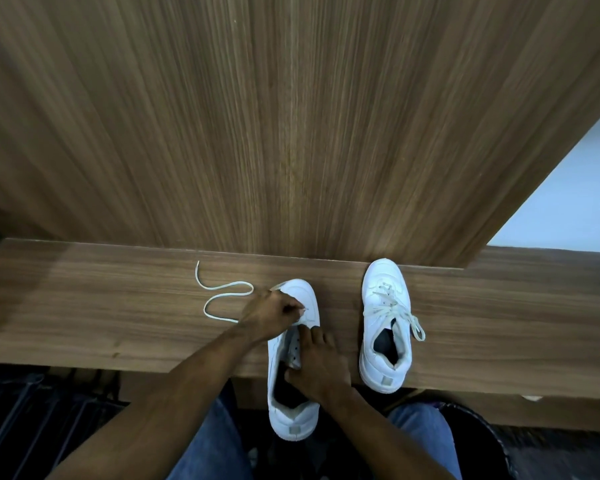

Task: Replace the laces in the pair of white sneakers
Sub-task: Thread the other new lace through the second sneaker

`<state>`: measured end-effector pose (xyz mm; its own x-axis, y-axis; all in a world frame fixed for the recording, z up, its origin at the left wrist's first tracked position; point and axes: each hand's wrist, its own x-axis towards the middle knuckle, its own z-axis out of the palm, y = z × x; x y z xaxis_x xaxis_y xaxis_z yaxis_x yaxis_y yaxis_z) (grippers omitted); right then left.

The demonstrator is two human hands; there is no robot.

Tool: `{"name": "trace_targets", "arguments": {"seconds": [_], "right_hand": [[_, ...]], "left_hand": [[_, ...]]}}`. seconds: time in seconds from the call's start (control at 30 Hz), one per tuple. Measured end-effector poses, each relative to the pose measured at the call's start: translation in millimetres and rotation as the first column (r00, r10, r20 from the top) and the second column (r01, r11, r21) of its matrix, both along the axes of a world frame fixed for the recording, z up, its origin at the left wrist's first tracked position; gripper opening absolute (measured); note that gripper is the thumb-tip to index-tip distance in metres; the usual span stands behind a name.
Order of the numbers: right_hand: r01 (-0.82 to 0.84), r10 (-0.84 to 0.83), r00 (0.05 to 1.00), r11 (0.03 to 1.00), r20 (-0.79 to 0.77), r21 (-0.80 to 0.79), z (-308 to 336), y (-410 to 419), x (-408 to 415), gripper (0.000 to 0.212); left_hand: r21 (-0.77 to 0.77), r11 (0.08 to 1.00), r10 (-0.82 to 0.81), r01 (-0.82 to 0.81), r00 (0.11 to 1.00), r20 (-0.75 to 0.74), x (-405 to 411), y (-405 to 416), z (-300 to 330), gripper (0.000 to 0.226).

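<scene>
Two white sneakers sit on a wooden table (pixel 118 306). The left sneaker (pixel 293 417) overhangs the table's near edge and shows bare eyelets. My left hand (pixel 272 311) lies over its toe end with curled fingers that pinch the tip of a white lace (pixel 222 296). The rest of that lace trails in loops to the left. My right hand (pixel 317 368) grips the sneaker's right side, thumb inside the opening. The right sneaker (pixel 385 327) stands apart to the right, laced, with its lace ends loose.
A tall wooden panel (pixel 291 116) rises straight behind the table. A pale wall (pixel 568 188) shows at the right. Blue-jeaned knees (pixel 215 441) lie below the table edge. A dark round bin (pixel 478 441) is at the lower right and dark bars (pixel 32 417) at the lower left.
</scene>
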<state>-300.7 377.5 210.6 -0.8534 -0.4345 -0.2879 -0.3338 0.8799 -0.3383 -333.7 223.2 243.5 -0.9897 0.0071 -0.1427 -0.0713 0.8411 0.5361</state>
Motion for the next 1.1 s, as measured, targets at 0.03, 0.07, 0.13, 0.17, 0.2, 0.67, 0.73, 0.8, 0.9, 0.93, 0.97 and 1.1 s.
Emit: {"name": "trace_targets", "arguments": {"seconds": [0.03,0.07,0.13,0.17,0.2,0.67,0.73,0.8,0.9,0.93,0.97,1.1], "right_hand": [[0.005,-0.005,0.999,1.0,-0.036,0.007,-1.4,-0.6,2.3,0.075],[0.011,-0.012,0.997,1.0,-0.07,-0.002,-3.3,-0.7,3.4,0.07],[0.048,-0.055,0.994,0.996,-0.099,-0.07,-5.0,0.6,3.3,0.057],[0.09,-0.1,0.993,0.988,-0.071,-0.128,-4.4,2.3,1.7,0.052],[0.136,-0.145,0.989,0.972,-0.034,-0.192,-4.6,4.6,-1.2,0.046],[0.38,-0.243,0.912,0.803,0.33,-0.459,-7.6,25.7,-27.4,0.031],[0.374,-0.236,0.91,0.819,0.34,-0.434,-7.9,25.6,-27.9,0.03],[0.386,-0.241,0.902,0.821,0.357,-0.421,-9.9,26.0,-28.1,0.036],[0.425,-0.243,0.88,0.789,0.409,-0.444,-13.3,28.1,-30.6,0.051],[0.454,-0.253,0.864,0.765,0.436,-0.457,-12.7,29.0,-32.5,0.049],[0.468,-0.253,0.855,0.753,0.453,-0.463,-11.1,29.0,-34.7,0.042],[0.406,-0.254,0.893,0.811,0.371,-0.421,-9.8,22.7,-45.3,0.027]], "left_hand": [[-0.06,0.998,-0.003,0.004,1.0,0.017,2.6,2.9,-1.5,0.022],[-0.111,0.994,0.001,0.003,0.999,0.038,5.0,5.6,-2.9,0.023],[-0.151,0.988,0.022,-0.01,0.997,0.079,9.2,9.5,-4.0,0.025],[-0.159,0.987,0.033,-0.018,0.995,0.096,10.6,10.3,-4.2,0.025],[-0.168,0.985,0.048,-0.028,0.992,0.113,11.4,9.9,-5.2,0.025],[-0.149,0.962,0.241,-0.229,0.968,0.067,16.3,35.2,-26.2,0.028],[-0.121,0.957,0.274,-0.264,0.959,0.078,16.0,35.2,-27.6,0.029],[-0.119,0.954,0.287,-0.276,0.955,0.082,14.8,37.2,-27.8,0.029],[-0.143,0.946,0.305,-0.292,0.949,0.076,13.2,41.7,-25.1,0.029],[-0.154,0.944,0.306,-0.292,0.949,0.075,12.7,42.5,-24.6,0.03],[-0.165,0.944,0.299,-0.284,0.951,0.075,12.1,42.9,-24.8,0.03],[-0.169,0.948,0.287,-0.271,0.955,0.08,12.9,41.0,-24.5,0.029]]}}
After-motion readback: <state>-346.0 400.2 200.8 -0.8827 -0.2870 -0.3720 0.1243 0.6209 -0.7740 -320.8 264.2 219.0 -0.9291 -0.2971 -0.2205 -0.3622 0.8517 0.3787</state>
